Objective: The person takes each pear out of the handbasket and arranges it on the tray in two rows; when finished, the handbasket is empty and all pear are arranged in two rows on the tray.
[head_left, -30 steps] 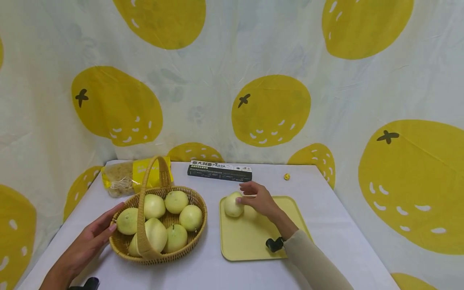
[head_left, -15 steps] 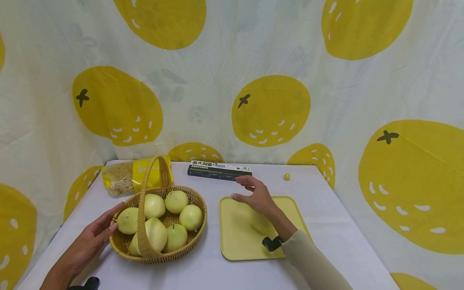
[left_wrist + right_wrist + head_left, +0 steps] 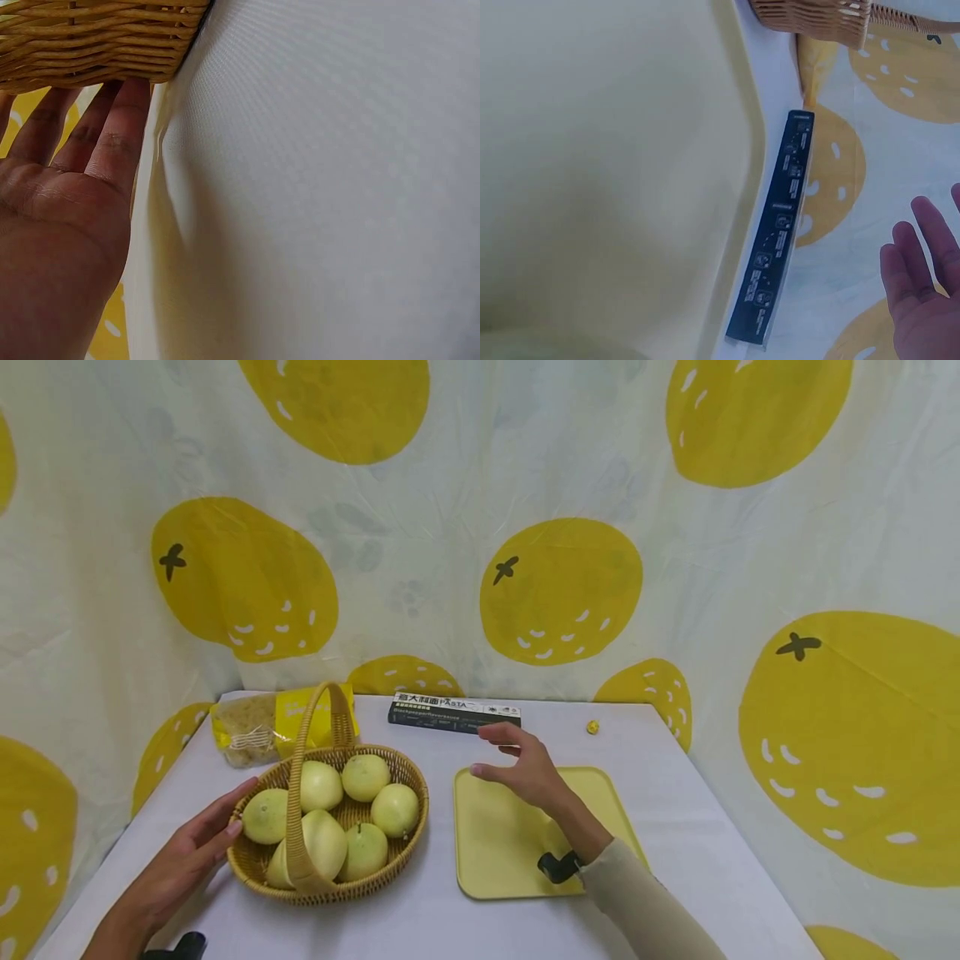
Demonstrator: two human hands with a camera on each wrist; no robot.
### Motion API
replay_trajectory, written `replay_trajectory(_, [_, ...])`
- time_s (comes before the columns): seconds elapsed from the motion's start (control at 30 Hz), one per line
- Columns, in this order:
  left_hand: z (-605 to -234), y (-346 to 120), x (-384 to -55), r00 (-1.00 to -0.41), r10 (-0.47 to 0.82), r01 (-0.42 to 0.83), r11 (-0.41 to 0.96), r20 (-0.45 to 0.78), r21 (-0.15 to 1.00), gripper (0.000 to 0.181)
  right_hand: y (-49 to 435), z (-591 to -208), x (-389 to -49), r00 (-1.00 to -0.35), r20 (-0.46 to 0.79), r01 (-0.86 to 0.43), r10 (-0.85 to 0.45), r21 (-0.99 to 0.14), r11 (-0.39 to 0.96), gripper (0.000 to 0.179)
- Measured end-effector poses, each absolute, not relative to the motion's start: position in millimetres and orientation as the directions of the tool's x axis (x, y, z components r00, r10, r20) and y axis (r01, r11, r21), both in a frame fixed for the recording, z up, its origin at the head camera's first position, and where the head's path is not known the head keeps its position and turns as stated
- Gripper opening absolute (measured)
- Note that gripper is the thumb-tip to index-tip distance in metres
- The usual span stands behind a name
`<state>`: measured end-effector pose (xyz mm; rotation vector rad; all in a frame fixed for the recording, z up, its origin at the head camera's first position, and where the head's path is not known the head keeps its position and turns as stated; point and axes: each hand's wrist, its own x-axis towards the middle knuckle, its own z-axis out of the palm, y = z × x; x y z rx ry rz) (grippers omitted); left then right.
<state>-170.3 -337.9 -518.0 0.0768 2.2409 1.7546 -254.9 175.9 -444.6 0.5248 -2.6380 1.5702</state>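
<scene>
A wicker basket [image 3: 330, 893] with a tall handle holds several pale green pears [image 3: 320, 787]. At its left side my left hand [image 3: 176, 864] touches the wall with straight fingers, its thumb by the rim; the left wrist view has these fingers [image 3: 116, 139] reaching up to the weave. My right hand [image 3: 528, 772] hovers over the far part of a yellow tray [image 3: 487, 860], fingers and thumb spread with nothing between them. Another pear lies on the tray, mostly hidden under the right wrist; a blurred pale green curve [image 3: 547, 349] shows low in the right wrist view.
Behind the basket lies a yellow bag of pasta [image 3: 255, 727]. A dark pasta box [image 3: 427, 714] lies along the back of the white table, with a small yellow ball [image 3: 592, 727] to its right. A fruit-printed curtain [image 3: 420, 568] encloses the table.
My right hand has let go of the pear and shifted slightly left and up. The pear has rolled rightward across the tray, under the wrist. My left hand and the basket have stayed put.
</scene>
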Motion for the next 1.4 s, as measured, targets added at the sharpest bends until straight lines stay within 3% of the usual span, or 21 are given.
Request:
replay_trajectory(0.47, [-516.6, -336.9, -168.3, -0.955, 0.222, -0.143, 0.236, -0.197, 0.961, 0.067, 137.0, -438.3, -241.6, -0.888, 0.246, -0.396, -0.388, -0.839, 0.373, 0.06])
replay_trajectory(0.73, [-516.3, -335.8, -169.1, -0.954, 0.213, -0.159, 0.236, -0.211, 0.959, 0.068, 125.0, -442.5, -238.6, -0.873, 0.268, -0.436, -0.407, -0.802, 0.408, 0.062])
replay_trajectory(0.9, [-514.7, -334.0, -169.0, -0.955, 0.213, -0.154, 0.239, -0.207, 0.959, 0.068, 142.6, -447.7, -237.1, -0.911, 0.232, -0.389, -0.342, -0.763, 0.517, 0.064])
replay_trajectory(1.1, [-512.8, -330.6, -169.8, -0.955, 0.212, -0.149, 0.26, -0.207, 0.954, 0.068, 188.0, -465.5, -230.2, -0.962, 0.153, -0.271, -0.226, -0.628, 0.729, 0.062])
replay_trajectory(1.4, [-514.9, -333.6, -170.6, -0.954, 0.198, -0.16, 0.293, -0.224, 0.943, 0.07, 207.5, -488.9, -233.8, -0.956, 0.184, -0.291, -0.23, -0.699, 0.654, 0.056])
